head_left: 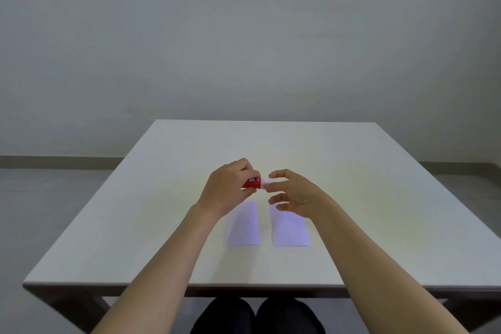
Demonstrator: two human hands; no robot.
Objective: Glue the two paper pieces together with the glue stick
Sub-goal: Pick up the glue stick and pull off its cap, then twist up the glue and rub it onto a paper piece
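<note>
Knees in dark cloth show nearest, under the near edge of the table [113,238], so the person sits square to the work with both forearms reaching over it. Held in the air above the table's middle is the glue stick [253,183], lying nearly level with its red body to the left and its white cap [265,184] to the right. The left hand [226,187] is clamped round the red body, fingers over the top and thumb beneath, which steadies it against a pull. The right hand [294,192] pinches the cap between thumb and forefinger while its other fingers fan loose below, a light grip suited to pulling or twisting the cap off; whether the cap has already started to come away cannot be told. That makes this most likely the uncapping step, with no glue laid down yet. Just nearer than the hands lie the two paper pieces, flat and side by side with a narrow strip of table between them: the left paper [244,228], partly hidden by the left wrist, and the right paper [290,230], its far end under the right hand. Placed parallel and apart, each can be glued without disturbing the other, and they sit within easy reach once the stick is open. Beyond them the tabletop runs back to a plain wall [244,35].
</note>
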